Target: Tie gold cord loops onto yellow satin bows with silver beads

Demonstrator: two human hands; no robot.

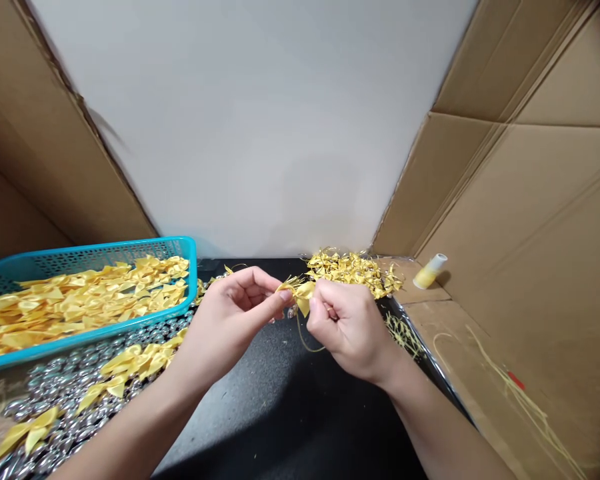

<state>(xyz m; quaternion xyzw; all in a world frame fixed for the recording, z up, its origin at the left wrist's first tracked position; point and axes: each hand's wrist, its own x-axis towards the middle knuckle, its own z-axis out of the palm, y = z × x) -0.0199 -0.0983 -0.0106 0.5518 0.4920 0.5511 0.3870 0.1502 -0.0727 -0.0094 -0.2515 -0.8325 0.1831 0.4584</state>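
Bow of yellow satin (304, 293) between left grip (235, 303) and right grip (353, 327)

One bow is held above the black desk (300, 400). Left grip: thumb and fingers pinch the bow. Right grip: clenched at the bow's right end; whether ribbon or cord is inside cannot be told. One turquoise perforated plastic basket (193, 267), at left, contains uncountable yellow bows (95, 297); shiny silver beads (55, 383) lie beside it. One heap of tied yellow bows (350, 270) lies beyond the right grip; one white-and-yellow tube (430, 271) stands farther right. Open desk surface extends between the forearms. Brown cardboard walls (545, 213) flank one white panel (255, 133).
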